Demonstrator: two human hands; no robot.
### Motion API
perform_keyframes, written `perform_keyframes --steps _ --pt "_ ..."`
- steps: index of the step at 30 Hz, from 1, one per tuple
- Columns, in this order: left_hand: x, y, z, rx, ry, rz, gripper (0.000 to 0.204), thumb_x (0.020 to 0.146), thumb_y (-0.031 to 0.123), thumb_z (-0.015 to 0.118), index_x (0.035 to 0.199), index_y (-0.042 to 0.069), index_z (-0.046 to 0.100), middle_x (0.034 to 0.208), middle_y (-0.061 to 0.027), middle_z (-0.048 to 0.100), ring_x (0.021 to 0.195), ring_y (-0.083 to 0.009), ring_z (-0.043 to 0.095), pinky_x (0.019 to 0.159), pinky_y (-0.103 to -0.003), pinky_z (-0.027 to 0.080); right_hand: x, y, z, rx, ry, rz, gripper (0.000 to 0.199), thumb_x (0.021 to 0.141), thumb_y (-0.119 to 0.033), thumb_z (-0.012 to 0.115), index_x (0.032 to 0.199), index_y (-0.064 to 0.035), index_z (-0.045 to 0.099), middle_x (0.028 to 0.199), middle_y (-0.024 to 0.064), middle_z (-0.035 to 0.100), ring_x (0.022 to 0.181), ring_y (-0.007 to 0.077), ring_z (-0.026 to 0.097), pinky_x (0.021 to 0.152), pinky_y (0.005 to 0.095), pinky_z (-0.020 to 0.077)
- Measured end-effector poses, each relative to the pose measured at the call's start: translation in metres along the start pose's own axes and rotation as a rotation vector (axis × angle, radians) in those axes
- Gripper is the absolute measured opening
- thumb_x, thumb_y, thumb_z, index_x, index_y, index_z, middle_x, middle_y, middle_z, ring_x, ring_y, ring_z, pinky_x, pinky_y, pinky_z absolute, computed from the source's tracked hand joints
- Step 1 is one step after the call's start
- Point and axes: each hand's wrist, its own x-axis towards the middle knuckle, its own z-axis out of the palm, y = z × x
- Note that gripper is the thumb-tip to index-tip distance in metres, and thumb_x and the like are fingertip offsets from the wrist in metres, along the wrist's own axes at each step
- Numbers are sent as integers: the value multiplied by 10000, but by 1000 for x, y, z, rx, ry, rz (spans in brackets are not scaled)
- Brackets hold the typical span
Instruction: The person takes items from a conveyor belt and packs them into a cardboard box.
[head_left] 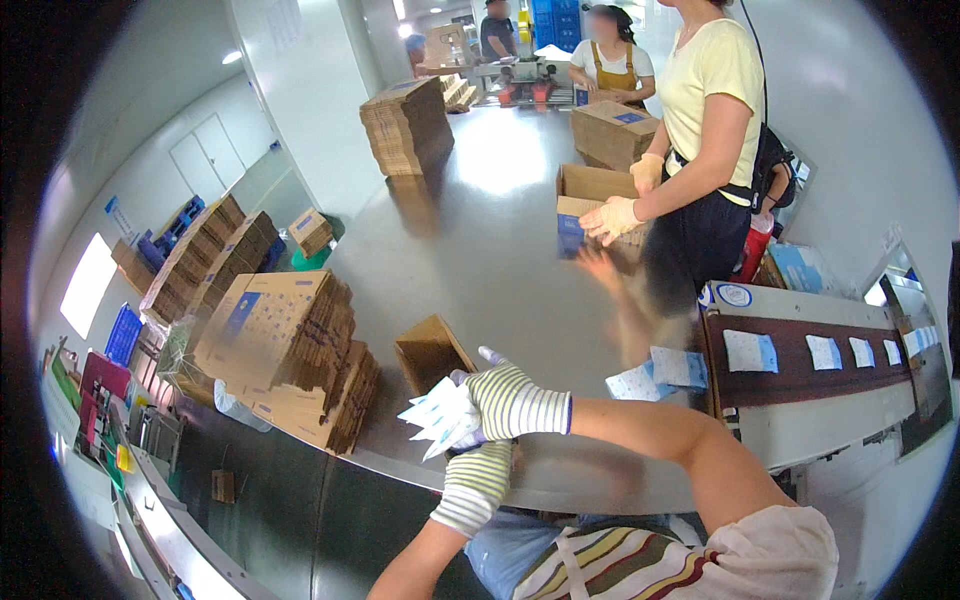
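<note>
A fanned bunch of small white and light-blue packets point(440, 415) is held between my two hands over the near edge of the metal table. My right hand point(512, 402), in a green-and-white striped glove, closes on the bunch from the right, its thumb sticking up. From below, my left hand point(476, 485) in a matching glove grips the same packets; most of its fingers are hidden. Just beyond the packets stands an open cardboard box point(432, 350). Two loose packets, a nearer one point(637, 384) and a farther one point(680, 366), lie right of my hands.
A dark conveyor belt point(800, 388) carries several spaced packets toward the table point(500, 250). Flattened cartons point(275, 335) are piled at left, with another stack point(408, 125) farther back. Across the table, a gloved co-worker point(715, 110) handles an open box point(590, 185).
</note>
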Motion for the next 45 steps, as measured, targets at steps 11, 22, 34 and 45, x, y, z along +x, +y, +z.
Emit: perform_keyframes --steps 11,22,34,45 --pt "97 -91 -42 85 -255 -223 318 889 247 452 1008 23 644 1024 -233 628 1005 -375 588 864 -445 457 -20 -11 -17 -327 -97 -82 797 666 -507 721 1238 2 497 1199 221 562 1175 322 501 1070 479 289" --pt "127 -92 14 312 -866 -97 428 780 355 534 1058 55 659 1127 -201 604 1071 -338 577 878 -399 465 -76 -39 52 -530 209 -231 139 821 -164 465 875 -85 565 779 56 601 813 225 568 979 432 374" --pt "49 -53 -29 35 -165 -94 269 815 214 513 916 -16 612 900 -242 628 875 -403 592 796 -453 471 -95 1 -5 34 681 -450 353 719 -278 721 965 -97 545 987 88 569 964 290 553 848 433 465" --pt "52 -39 -26 161 -234 -149 292 792 298 603 857 20 665 854 -197 654 816 -348 634 728 -432 504 -235 242 -111 -259 -59 541 503 744 -247 714 1154 -3 555 1091 190 629 1008 316 606 878 394 472"
